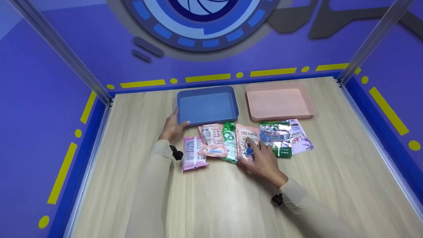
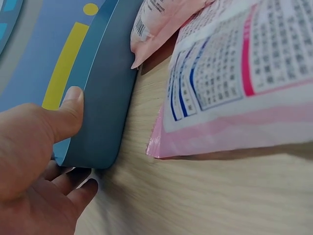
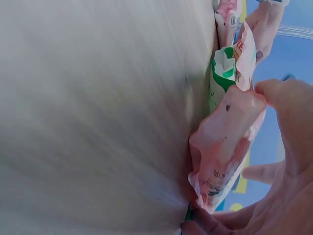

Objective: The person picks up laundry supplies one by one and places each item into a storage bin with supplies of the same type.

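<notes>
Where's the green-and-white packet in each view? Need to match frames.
Head: green-and-white packet, mid-row, just left of the right hand.
Left wrist: not in it.
Right wrist: upper part, right of centre, partly hidden.
Shared landmark: left hand, in all three.

Smooth, matt plastic is seen in the blue tray (image 1: pixel 206 107) and pink tray (image 1: pixel 281 101), creased, glossy film in the pink pouch (image 3: pixel 227 127), wood grain on the tabletop (image 1: pixel 211 201).

Floral pink pouch (image 1: pixel 244 141): lower right hidden beneath right hand (image 1: pixel 264 162)
Lilac Liby pouch (image 1: pixel 300 137): left part behind green pouch (image 1: pixel 278 137)
Round wall emblem (image 1: pixel 201 37): cut off at upper edge
</notes>
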Available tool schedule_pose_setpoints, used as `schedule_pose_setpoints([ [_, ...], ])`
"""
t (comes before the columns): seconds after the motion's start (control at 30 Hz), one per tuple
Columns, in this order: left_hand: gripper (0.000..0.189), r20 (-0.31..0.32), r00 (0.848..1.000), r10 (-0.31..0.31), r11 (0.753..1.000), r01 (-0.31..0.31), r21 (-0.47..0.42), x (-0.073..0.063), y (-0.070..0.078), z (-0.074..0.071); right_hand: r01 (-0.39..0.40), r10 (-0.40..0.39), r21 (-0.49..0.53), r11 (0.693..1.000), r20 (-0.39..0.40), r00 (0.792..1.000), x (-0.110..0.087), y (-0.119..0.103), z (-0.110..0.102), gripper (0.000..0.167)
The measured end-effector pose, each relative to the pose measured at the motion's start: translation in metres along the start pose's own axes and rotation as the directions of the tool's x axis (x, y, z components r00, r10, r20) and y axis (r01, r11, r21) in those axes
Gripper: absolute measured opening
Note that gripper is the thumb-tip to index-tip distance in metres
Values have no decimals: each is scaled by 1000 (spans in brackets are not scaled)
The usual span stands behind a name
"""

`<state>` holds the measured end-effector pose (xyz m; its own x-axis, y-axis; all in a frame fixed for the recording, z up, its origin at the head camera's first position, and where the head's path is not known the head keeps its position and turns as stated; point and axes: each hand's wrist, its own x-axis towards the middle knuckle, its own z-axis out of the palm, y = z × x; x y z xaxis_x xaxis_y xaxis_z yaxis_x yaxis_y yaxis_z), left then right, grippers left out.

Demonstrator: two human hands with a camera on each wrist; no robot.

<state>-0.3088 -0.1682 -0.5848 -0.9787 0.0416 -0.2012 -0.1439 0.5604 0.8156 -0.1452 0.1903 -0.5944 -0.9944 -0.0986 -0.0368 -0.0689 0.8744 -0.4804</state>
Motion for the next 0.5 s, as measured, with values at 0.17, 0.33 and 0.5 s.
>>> schedule_pose_setpoints([
  [0.17, 89, 10, 999, -35, 999, 35, -18, 0, 1, 0, -3, 2, -14, 1000, -11, 1000, 0, -1, 3, 89],
  [0.33, 88, 13, 999, -52, 999, 52, 3, 0, 0, -1, -3, 3, -21, 1000, -17, 1000, 0, -3, 4, 87],
  [0.5, 88, 25, 999, -43, 999, 43, 15, 1, 1, 0, 1, -1, -24, 1000, -26, 1000, 0, -3, 4, 85],
])
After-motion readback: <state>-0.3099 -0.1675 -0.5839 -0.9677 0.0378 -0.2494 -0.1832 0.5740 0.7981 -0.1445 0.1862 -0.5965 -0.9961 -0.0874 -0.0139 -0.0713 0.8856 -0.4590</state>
